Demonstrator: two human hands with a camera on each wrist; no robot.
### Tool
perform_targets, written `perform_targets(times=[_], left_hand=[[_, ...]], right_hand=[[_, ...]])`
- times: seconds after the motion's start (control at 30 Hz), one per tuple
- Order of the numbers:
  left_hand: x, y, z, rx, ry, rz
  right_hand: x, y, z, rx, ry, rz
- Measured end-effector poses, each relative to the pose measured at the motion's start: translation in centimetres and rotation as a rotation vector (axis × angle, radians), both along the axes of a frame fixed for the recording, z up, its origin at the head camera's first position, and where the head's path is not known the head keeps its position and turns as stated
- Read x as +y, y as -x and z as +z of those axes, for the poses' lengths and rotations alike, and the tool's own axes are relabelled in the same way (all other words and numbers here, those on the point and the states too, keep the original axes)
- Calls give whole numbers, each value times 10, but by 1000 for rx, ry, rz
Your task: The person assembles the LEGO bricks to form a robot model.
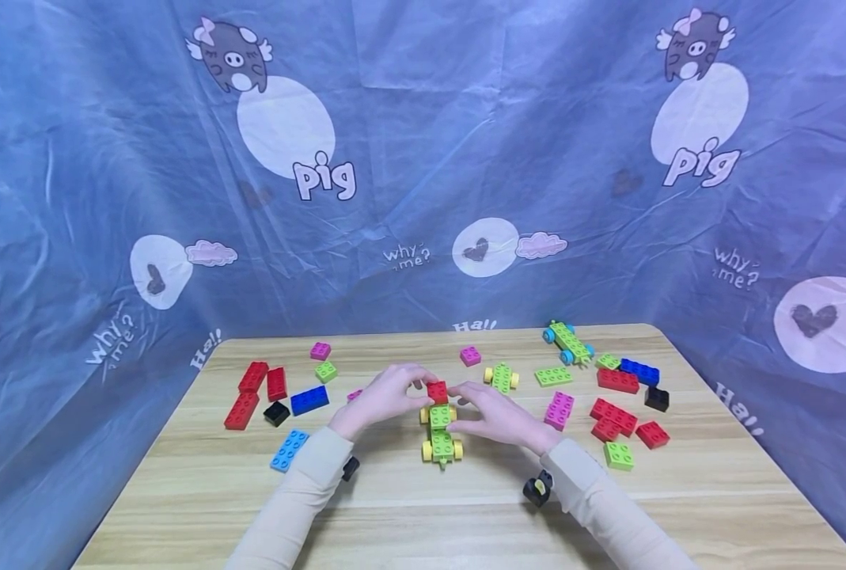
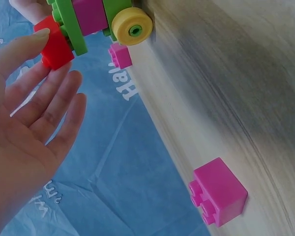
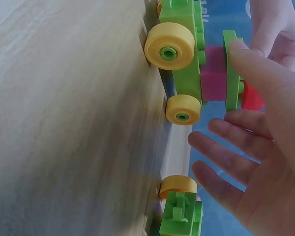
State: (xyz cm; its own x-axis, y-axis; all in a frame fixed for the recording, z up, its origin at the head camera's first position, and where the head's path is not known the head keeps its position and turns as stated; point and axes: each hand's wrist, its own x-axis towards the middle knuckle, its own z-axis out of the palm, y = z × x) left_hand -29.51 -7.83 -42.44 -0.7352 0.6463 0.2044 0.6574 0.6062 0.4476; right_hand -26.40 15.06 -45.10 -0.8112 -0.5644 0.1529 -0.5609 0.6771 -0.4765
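My left hand [image 1: 392, 393] pinches a small red brick [image 2: 57, 45] between thumb and fingers, at the top of a stack. Under the red brick lies a thin green plate [image 3: 231, 73], its studded face toward the red brick. My right hand [image 1: 492, 413] holds this plate by its edges between thumb and index finger, the other fingers spread. A magenta brick [image 3: 214, 73] sits between the plate and a green car base [image 1: 441, 445] with yellow wheels [image 3: 169, 46]. The base stands on the table. In the head view, the magenta brick is hidden.
Behind stands another yellow-wheeled green base [image 1: 501, 378]; a blue-wheeled one [image 1: 570, 343] is at the back right. Red bricks [image 1: 241, 411], a blue brick [image 1: 309, 400] and a light blue brick [image 1: 290, 450] lie left. Magenta [image 1: 559, 410], red [image 1: 613, 416] and black [image 1: 656, 398] bricks lie right.
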Motion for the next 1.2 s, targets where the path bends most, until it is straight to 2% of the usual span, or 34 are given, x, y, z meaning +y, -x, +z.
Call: perform_targets(times=[0.43, 0.7, 1.2], left_hand=[[1, -3, -2, 25, 25, -6], [1, -3, -5, 21, -31, -23], [3, -5, -9, 23, -65, 18]], right_hand=[[-2, -1, 0, -10, 31, 2], [-3, -1, -1, -5, 20, -12], [-3, -2, -1, 0, 21, -21]])
